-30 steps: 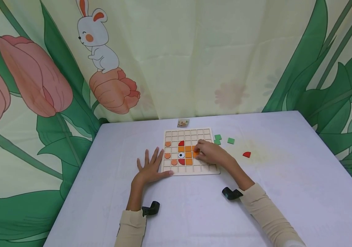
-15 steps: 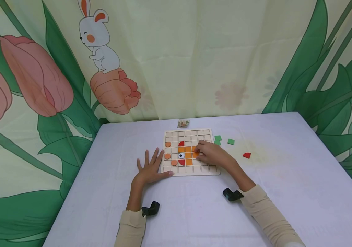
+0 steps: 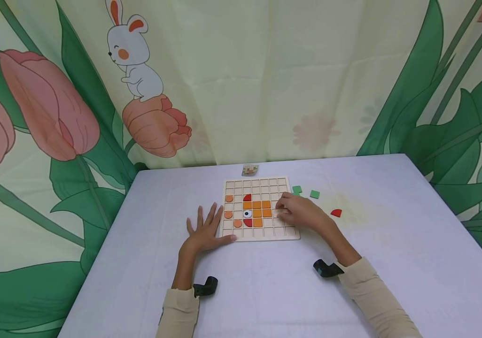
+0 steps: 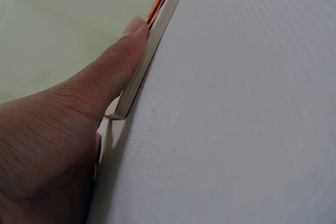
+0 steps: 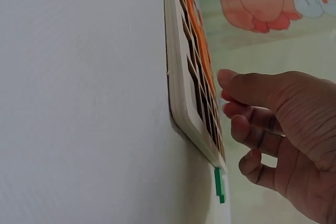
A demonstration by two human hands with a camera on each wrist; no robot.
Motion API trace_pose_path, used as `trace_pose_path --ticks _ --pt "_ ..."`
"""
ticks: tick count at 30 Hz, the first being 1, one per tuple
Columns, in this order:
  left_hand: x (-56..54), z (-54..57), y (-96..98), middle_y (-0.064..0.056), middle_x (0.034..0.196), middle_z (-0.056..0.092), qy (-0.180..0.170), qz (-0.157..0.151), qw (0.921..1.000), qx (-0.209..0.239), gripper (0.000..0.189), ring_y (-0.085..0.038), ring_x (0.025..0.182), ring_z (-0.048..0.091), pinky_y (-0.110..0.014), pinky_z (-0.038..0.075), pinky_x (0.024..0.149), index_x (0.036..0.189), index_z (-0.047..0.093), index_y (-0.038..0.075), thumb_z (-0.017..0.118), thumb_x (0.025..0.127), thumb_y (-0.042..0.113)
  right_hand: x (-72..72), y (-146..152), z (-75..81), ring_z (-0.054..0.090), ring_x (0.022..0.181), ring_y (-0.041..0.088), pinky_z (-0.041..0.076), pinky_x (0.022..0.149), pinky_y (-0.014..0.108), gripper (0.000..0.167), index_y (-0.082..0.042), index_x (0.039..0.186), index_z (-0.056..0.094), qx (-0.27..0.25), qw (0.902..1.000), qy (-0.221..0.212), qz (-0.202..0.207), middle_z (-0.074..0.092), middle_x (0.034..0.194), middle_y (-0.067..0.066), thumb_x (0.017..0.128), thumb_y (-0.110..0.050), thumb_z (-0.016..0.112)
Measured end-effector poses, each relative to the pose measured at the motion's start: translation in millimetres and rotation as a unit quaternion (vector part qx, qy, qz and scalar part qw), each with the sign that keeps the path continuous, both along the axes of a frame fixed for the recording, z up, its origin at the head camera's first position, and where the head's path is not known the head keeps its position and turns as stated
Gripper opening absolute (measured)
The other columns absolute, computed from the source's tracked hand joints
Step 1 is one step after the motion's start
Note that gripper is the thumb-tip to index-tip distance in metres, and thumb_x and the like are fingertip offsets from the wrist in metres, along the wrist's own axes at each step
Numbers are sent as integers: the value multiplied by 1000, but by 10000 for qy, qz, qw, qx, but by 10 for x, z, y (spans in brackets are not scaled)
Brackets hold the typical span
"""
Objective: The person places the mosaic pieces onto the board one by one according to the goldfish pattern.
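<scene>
A wooden grid board (image 3: 275, 233) lies on the white table. Set in its cells are several orange squares (image 3: 267, 212), an eye tile (image 3: 247, 214), two red quarter-round pieces (image 3: 247, 223) and coral discs (image 3: 237, 223) along the left. My left hand (image 3: 205, 233) is spread flat at the board's left side, its thumb (image 4: 118, 64) resting on the near corner. Over the board's right columns hovers my right hand (image 3: 298, 210). In the right wrist view its fingers are loosely bent, the thumb apart from them, and nothing shows between.
Green squares (image 3: 314, 194) lie off the board's right side, one partly behind the right hand. Farther right is a loose red quarter-round piece (image 3: 336, 213). A small patterned card (image 3: 250, 170) sits behind the board, near the printed curtain (image 3: 232, 94).
My right hand has moved a little to the right, off the rightmost orange squares, which now show whole. The left hand stays in place.
</scene>
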State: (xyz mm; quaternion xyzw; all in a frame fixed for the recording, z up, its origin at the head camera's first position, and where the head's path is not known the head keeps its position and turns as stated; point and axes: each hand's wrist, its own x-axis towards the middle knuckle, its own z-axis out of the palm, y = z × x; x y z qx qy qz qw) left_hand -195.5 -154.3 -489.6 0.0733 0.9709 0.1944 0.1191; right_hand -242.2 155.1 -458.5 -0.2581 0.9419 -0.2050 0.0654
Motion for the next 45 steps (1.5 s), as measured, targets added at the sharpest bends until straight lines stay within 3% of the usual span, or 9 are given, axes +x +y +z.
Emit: trace_pose_path --ticks 10,17,26,45 --pt "11 -10 1 -5 165 2 47 -12 10000 27 106 -41 146 -16 -73 -10 105 158 15 22 65 78 69 74 334 27 53 81 16 49 72 30 24 -5 105 71 -239 9997 7 -62 60 99 2 88 -22 74" --pt "-3 -7 -12 -3 165 -1 -30 -11 10000 -41 108 -39 146 -19 -72 -11 105 159 10 24 63 77 71 103 547 9 52 81 16 48 72 29 23 -6 104 71 -235 9989 -280 -307 60 96 2 88 -22 75" --pt "-15 -8 -16 -2 165 -3 -49 -11 9999 -89 108 -38 145 -21 -71 -12 105 159 10 25 63 77 71 176 789 -39 53 79 15 49 71 30 26 -4 101 71 -290 9984 -354 -322 60 93 1 84 -22 79" --pt "-24 -25 -15 -3 165 -1 -56 -13 10000 -75 108 -39 146 -19 -71 -11 105 159 11 24 63 77 71 232 973 -31 51 75 14 46 68 29 22 -11 90 68 -438 9974 -581 5 60 85 -5 79 -22 83"
